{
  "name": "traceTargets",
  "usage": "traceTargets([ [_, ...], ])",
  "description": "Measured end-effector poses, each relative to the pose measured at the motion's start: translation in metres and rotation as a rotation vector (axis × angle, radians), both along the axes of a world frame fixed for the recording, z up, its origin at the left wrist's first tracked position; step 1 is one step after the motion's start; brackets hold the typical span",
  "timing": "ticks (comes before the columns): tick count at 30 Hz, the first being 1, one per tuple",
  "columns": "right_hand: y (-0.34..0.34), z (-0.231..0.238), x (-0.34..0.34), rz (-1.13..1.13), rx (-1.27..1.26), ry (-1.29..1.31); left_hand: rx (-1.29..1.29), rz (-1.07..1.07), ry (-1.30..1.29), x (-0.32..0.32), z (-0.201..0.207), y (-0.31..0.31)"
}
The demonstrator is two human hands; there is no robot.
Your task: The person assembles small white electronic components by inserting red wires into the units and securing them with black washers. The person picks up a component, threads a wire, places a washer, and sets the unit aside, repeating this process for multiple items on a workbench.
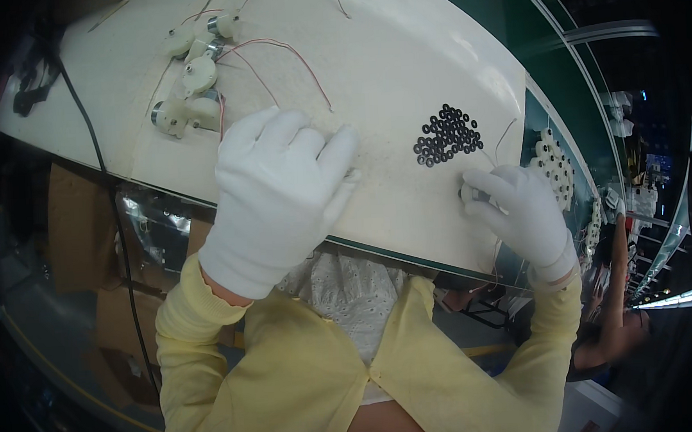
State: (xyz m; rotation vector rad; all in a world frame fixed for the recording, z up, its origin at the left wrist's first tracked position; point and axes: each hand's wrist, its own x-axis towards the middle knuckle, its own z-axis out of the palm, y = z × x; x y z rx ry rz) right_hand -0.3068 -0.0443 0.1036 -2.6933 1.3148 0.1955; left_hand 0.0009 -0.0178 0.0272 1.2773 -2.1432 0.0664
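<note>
White gloves cover both my hands. My left hand (285, 176) is over the table at centre left, fingers curled and thumb drawn in against them; whatever they may pinch is hidden. Between the thumb and fingers of my right hand (522, 211) is a small motor (474, 194), partly covered by the glove, with thin wires near it. A pile of small black rings (448, 135) lies just beyond my right hand. Past my left hand, several cream gear motors (198, 75) with silver cans and red and white wires (294, 48) are bunched together.
The white table (385, 73) has a dark green front edge. More cream parts (552, 166) stand in rows on a surface at the right. A black cable (91, 124) crosses the left side. Cardboard boxes (81, 230) are below. Another person's arm (617, 280) shows at the far right.
</note>
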Motion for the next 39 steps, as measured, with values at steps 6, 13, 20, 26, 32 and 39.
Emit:
traceTargets([
  [6,-0.001,-0.002,0.004,0.002,0.033,0.059,0.039,0.011,0.061,-0.002,-0.009,-0.006],
  [13,0.006,-0.008,-0.003,-0.037,-0.045,-0.03,0.011,0.014,0.102,-0.002,-0.02,-0.008],
  [20,0.028,-0.005,-0.027,0.129,-0.329,0.155,0.028,0.018,0.063,-0.001,-0.02,-0.006],
  [26,0.061,0.029,-0.034,0.03,0.089,-0.012,0.022,0.028,0.053,-0.002,-0.018,-0.005],
  [32,0.045,-0.017,-0.019,-0.322,-0.162,-0.121,-0.018,0.009,0.008,-0.001,-0.018,-0.007],
  [39,0.053,-0.014,-0.044,-0.328,-0.093,-0.272,0.013,0.028,0.016,-0.002,-0.02,-0.006],
])
